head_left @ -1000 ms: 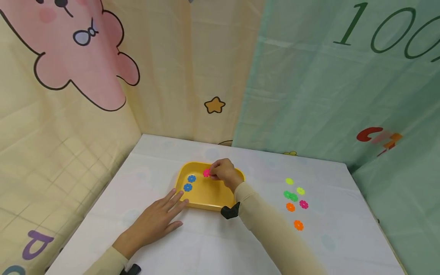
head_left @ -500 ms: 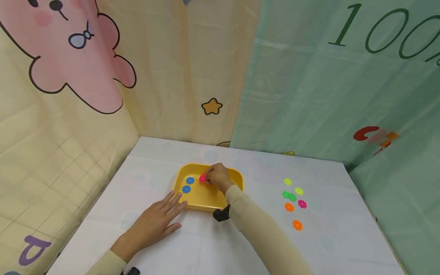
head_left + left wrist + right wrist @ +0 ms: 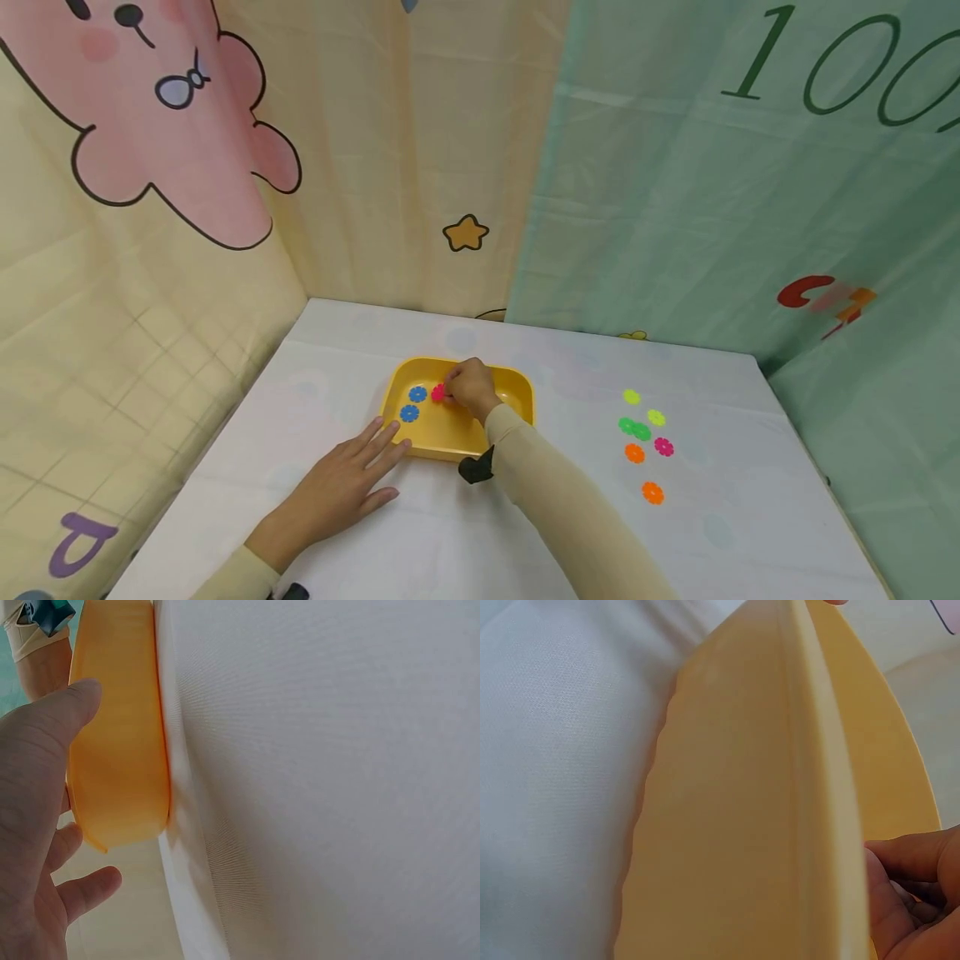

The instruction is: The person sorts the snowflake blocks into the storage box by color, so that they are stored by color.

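In the head view a yellow tray sits on the white-covered table. Two blue snowflake discs lie inside it, toward its left end. My right hand is down in the tray, fingertips pinching a pink snowflake disc just right of the blue ones. The right wrist view shows the curled fingers behind the tray wall, which hides the disc. My left hand has its fingers spread, their tips at the tray's near left corner. In the left wrist view its thumb lies against the tray side.
Right of the tray, several loose discs lie on the table: yellow, green, pink and orange. Printed curtains hang behind the table and along both sides.
My right hand has moved left and lower into the tray with the pink disc, bringing it nearer the blue discs. The left hand has stayed at the tray corner.
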`<state>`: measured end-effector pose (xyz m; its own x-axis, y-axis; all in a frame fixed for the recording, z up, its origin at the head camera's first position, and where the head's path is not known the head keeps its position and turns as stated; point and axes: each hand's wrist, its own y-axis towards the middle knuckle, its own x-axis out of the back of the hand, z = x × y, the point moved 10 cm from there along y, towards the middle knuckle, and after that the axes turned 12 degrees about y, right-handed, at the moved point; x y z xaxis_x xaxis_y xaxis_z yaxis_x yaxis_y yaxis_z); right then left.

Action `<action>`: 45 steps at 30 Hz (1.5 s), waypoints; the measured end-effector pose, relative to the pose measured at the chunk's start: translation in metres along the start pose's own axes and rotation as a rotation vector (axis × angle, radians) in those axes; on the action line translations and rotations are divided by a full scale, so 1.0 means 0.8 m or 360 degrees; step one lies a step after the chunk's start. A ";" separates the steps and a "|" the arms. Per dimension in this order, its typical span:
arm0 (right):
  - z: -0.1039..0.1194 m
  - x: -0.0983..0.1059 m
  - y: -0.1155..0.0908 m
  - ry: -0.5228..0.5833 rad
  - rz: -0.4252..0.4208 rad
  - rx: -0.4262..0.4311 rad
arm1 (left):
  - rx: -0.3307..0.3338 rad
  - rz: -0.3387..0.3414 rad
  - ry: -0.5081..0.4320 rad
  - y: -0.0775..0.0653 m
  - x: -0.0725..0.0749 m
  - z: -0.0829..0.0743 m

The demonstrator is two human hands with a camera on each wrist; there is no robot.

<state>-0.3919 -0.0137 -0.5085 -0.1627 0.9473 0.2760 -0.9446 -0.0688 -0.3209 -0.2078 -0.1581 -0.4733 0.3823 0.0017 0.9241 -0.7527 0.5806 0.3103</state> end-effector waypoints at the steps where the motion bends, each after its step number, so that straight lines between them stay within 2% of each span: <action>1: -0.001 0.000 0.001 -0.0001 -0.0002 -0.0010 | 0.0004 0.0012 -0.0009 0.000 0.000 0.000; 11: -0.006 -0.004 -0.001 0.0019 -0.0030 0.0004 | 0.0012 0.0050 -0.0018 0.001 -0.003 -0.001; 17: -0.007 -0.004 0.001 0.0034 -0.0034 0.0016 | 0.0004 0.0034 -0.0017 0.002 -0.003 -0.003; 26: 0.005 0.005 -0.004 -0.0187 -0.0041 0.0102 | 0.0002 0.0019 0.0014 0.001 -0.005 -0.002; 28: 0.007 0.008 -0.006 -0.0192 -0.0021 0.0103 | 0.0000 0.0019 0.0030 0.002 -0.005 -0.002; 37: 0.018 0.023 -0.017 0.0101 0.0100 0.0186 | 0.0006 0.0032 0.0029 0.002 -0.005 0.000; 45: 0.020 0.048 -0.027 0.0221 0.0132 0.0213 | -0.0005 -0.0017 0.0016 0.000 -0.004 0.001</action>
<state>-0.3826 0.0187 -0.4763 -0.2093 0.9700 0.1234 -0.9606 -0.1804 -0.2114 -0.2090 -0.1587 -0.4762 0.3956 0.0040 0.9184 -0.7470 0.5831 0.3192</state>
